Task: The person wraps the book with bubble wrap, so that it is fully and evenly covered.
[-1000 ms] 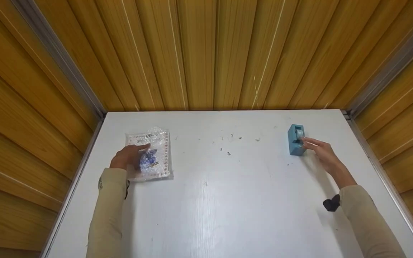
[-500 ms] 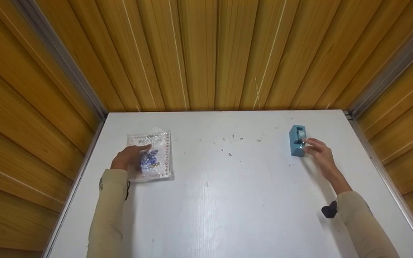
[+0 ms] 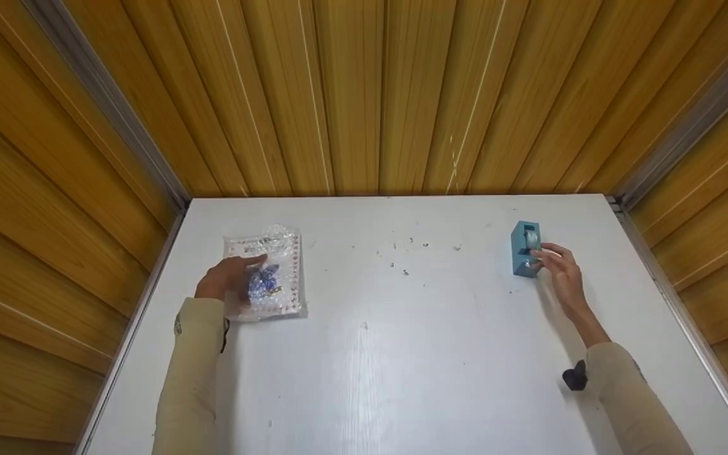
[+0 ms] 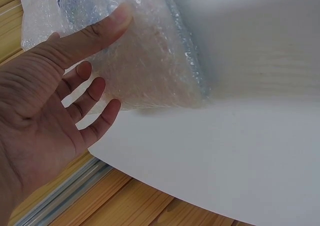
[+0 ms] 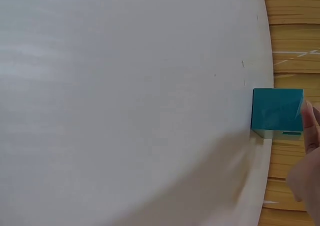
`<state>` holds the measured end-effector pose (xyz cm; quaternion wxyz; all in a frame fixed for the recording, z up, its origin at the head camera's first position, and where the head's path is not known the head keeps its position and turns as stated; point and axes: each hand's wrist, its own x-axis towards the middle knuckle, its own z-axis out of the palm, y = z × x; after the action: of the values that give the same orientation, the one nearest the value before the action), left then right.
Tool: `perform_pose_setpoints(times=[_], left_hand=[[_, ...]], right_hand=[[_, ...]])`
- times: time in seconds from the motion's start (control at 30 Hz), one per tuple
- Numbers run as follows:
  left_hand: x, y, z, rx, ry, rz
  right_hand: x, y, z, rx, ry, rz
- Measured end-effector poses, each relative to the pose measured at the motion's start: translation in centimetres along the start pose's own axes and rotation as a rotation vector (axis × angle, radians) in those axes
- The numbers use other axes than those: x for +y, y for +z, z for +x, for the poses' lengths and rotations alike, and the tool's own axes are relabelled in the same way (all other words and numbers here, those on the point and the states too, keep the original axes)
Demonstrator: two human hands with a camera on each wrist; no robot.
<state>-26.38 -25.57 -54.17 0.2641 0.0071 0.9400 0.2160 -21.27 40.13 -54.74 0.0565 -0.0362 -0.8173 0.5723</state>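
On the left of the white table (image 3: 364,354) lies a flat bubble-wrapped package (image 3: 282,278) with a blue picture and red border marks showing through. My left hand (image 3: 225,278) grips its left side, thumb on top; in the left wrist view the thumb presses the bubble wrap (image 4: 150,60), and the index finger is mostly hidden. At the right stands a blue tape dispenser (image 3: 519,256) with a roll of clear tape (image 3: 532,238). My right hand (image 3: 563,275) is at its front, thumb and fingers pinching the tape's end, which is hard to make out.
Wood-patterned panels (image 3: 351,95) close off the back and both sides. Metal strips (image 3: 117,354) run along the table's side edges. Several small dark marks (image 3: 406,272) dot the tabletop. A black device (image 3: 574,376) sits at the right sleeve.
My right hand has shifted slightly down and left around the dispenser's front, its forearm swinging leftward. The left hand and package stay where they were.
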Motion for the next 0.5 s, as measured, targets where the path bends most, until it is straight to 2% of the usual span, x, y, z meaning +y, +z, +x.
perform_pose_setpoints(times=[0.2,0.3,0.43,0.5], left_hand=[[-0.1,0.1,0.5,-0.006,-0.021,-0.024],[-0.1,0.2,0.5,-0.006,-0.006,-0.012],[-0.1,0.2,0.2,-0.007,0.0,-0.03],[-0.1,0.2,0.0,-0.007,-0.038,-0.104]], right_hand=[[2.9,-0.2,0.6,-0.024,-0.003,-0.031],[4.2,-0.4,0.7,-0.027,0.021,-0.031],[4.5,-0.7,0.7,-0.037,0.058,0.055],[4.4,-0.8,0.7,-0.055,0.077,0.082]])
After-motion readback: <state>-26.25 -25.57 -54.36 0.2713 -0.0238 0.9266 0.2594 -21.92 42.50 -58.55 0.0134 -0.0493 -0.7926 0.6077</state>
